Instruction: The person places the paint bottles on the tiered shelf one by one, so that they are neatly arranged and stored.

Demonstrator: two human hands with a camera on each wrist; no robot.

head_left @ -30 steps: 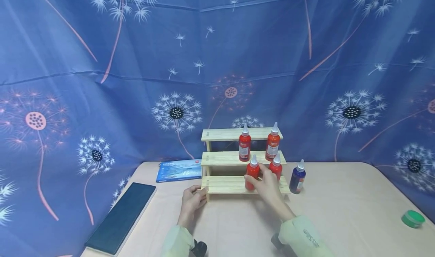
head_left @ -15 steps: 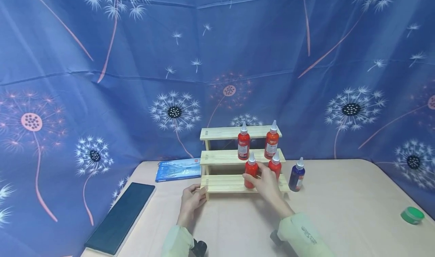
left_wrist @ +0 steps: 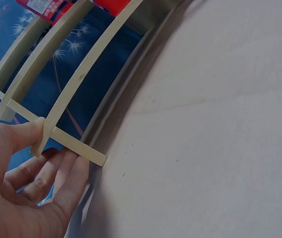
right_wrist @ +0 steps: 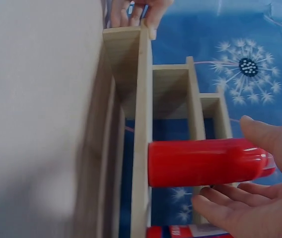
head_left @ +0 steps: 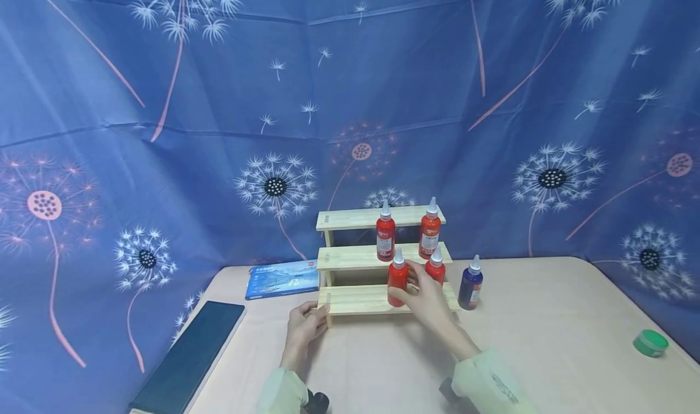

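A three-tier wooden display shelf (head_left: 355,298) stands on the table. My left hand (head_left: 306,327) holds its lower left end, thumb against the bottom plank's end and fingers below it in the left wrist view. On the bottom tier a red squeeze bottle (head_left: 397,285) with a pale nozzle stands upright. My right hand (head_left: 429,298) is around this bottle; in the right wrist view the thumb (right_wrist: 260,131) stands apart from it and the fingers lie along its other side. Beside it stands another red bottle (head_left: 435,270), partly hidden by the hand.
Two bottles, one red (head_left: 385,241) and one orange-red (head_left: 429,238), stand on the middle tier. A dark blue bottle (head_left: 470,285) stands right of the shelf. A blue flat box (head_left: 282,279), a dark tablet-like slab (head_left: 188,359) and a green-lidded jar (head_left: 651,343) lie farther out. A patterned curtain (head_left: 306,158) hangs behind.
The head view has shifted slightly, moving the whole scene a little left. Both hands keep their places at the shelf and the red bottle.
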